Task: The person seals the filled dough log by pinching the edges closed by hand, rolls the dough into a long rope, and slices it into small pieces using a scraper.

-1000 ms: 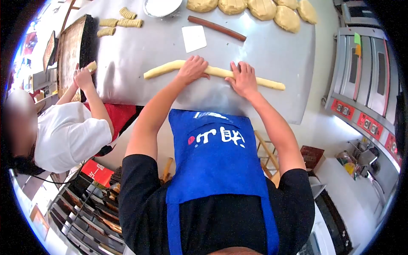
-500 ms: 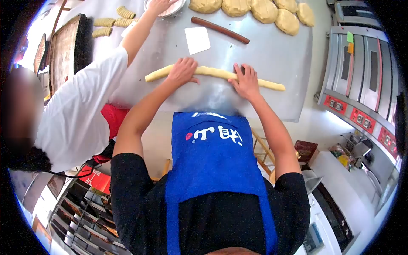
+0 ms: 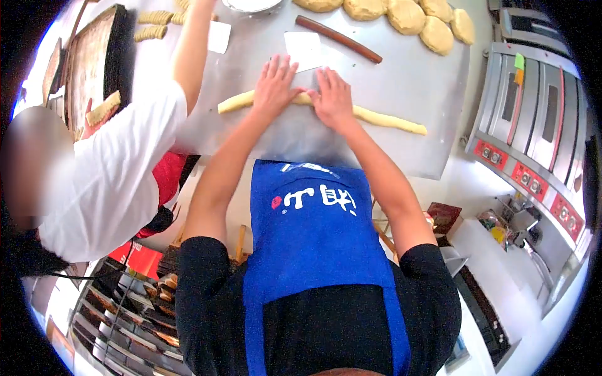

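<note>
A long pale dough rope (image 3: pixel 389 121) lies crosswise on the metal worktable (image 3: pixel 376 81), its two ends showing beyond my hands. My left hand (image 3: pixel 274 88) rests flat on it left of the middle, fingers stretched forward. Close beside it, my right hand (image 3: pixel 332 97) also lies over the rope with its fingers extended, the thumbs almost meeting. The stretch of rope under my palms is hidden. Beyond my fingertips are a white square scraper (image 3: pixel 303 50) and a brown rolling pin (image 3: pixel 338 39).
Several round dough pieces (image 3: pixel 406 17) sit at the table's far side, near a white bowl (image 3: pixel 252 5). At left, a co-worker (image 3: pixel 119 169) reaches over the table past ridged dough pieces (image 3: pixel 150 33) and a large tray (image 3: pixel 94 56). Ovens (image 3: pixel 533 119) stand at right.
My hands have come closer together along the rope and reach slightly farther forward. The co-worker's other hand now shows, holding a ridged dough piece by the tray. The view has shifted a little.
</note>
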Tool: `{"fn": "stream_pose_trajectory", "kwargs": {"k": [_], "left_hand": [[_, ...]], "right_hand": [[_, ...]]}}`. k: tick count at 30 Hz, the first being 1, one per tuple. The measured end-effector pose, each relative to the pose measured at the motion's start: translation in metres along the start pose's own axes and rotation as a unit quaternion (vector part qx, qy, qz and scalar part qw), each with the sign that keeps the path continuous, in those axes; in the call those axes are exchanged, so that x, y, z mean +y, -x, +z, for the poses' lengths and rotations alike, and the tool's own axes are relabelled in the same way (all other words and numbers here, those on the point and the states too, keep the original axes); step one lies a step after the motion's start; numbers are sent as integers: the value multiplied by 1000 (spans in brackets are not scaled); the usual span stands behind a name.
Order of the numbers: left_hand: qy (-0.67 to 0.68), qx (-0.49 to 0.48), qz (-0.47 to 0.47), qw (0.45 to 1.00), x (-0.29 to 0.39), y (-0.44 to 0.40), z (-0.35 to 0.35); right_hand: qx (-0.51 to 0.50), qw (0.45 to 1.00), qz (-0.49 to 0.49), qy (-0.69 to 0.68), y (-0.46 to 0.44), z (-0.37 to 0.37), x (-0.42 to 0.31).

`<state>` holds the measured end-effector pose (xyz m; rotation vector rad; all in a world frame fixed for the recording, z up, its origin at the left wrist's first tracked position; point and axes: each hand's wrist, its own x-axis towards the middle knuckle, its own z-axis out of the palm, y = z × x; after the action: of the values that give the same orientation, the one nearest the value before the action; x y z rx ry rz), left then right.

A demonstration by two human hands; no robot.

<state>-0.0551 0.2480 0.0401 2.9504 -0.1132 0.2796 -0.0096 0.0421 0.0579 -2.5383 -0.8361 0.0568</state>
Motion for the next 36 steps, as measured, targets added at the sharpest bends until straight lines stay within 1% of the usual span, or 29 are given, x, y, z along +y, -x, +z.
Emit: {"fn": "stream_pose_trajectory", "kwargs": {"k": [1,3,4,5,6,7,8,9,10,12,13,15,19,21,22,24,25,26,27,28,29,30,31,32,33,34,35,36], "left_hand": [[17,-73,-6,997,5,17,8],[7,-90,-5,996,12,53,11],[-1,-98,3,995,13,70,11],[30,-63,-5,998,16,93,16],[27,-64,-16,997,18,100,9],[55,-57,-16,997,22,105,1],[82,-47,-14,995,22,104,-4],[66,-71,-3,995,15,94,2],[67,-69,-8,995,6,77,3],[52,-52,-33,997,-14,33,-2],[55,-50,-36,997,-24,13,3],[41,27,-74,996,-40,-14,11],[14,18,-94,995,-32,6,1],[30,-114,-49,992,-18,44,-12],[29,-113,-49,992,-26,59,-5],[50,-76,53,994,-45,99,8],[55,-79,57,994,-59,103,0],[29,-124,64,990,-81,96,-14],[2,-167,71,983,-96,89,-20],[2,-169,72,983,-101,86,-14],[38,-142,95,985,-105,83,-8],[74,-114,117,984,-109,82,-5],[63,-146,111,981,-108,80,-9],[62,-146,111,981,-110,80,-14],[42,-143,133,980,-112,81,-17],[21,-136,155,978,-114,78,-19],[22,-130,155,979,-123,77,-23],[15,-111,143,983,-134,82,-29]], "right_hand": [[-6,1000,-4,-5,6,7,-4],[-51,995,-64,63,34,18,-21],[-52,995,-71,56,50,20,-24],[-64,993,-86,40,71,18,-20],[-79,992,-100,25,82,16,-17],[-85,991,-106,20,85,16,-17],[-76,990,-109,50,84,18,-16],[-63,988,-113,82,79,21,-16],[-66,987,-118,83,66,24,-16],[-10,993,-40,106,20,26,-15],[-11,993,-42,109,-2,27,-12],[-19,991,44,127,-32,28,-1],[-23,990,18,138,-20,28,-1],[-27,984,-110,139,8,21,-8],[-26,984,-110,139,13,18,-11],[-69,988,-114,79,27,13,-16],[-66,989,-110,74,23,9,-20],[-67,990,-104,75,15,10,-26],[-96,987,-118,54,6,12,-32],[-125,982,-134,32,-1,19,-35],[-119,977,-166,65,-6,30,-37],[-119,976,-168,64,-8,40,-33],[-112,976,-169,84,-9,49,-31],[-104,975,-169,104,-7,57,-28],[-103,975,-169,105,-3,57,-29],[-97,971,-190,107,-2,55,-26],[-92,967,-210,110,-1,52,-21],[-94,967,-208,114,0,47,-22]]}}
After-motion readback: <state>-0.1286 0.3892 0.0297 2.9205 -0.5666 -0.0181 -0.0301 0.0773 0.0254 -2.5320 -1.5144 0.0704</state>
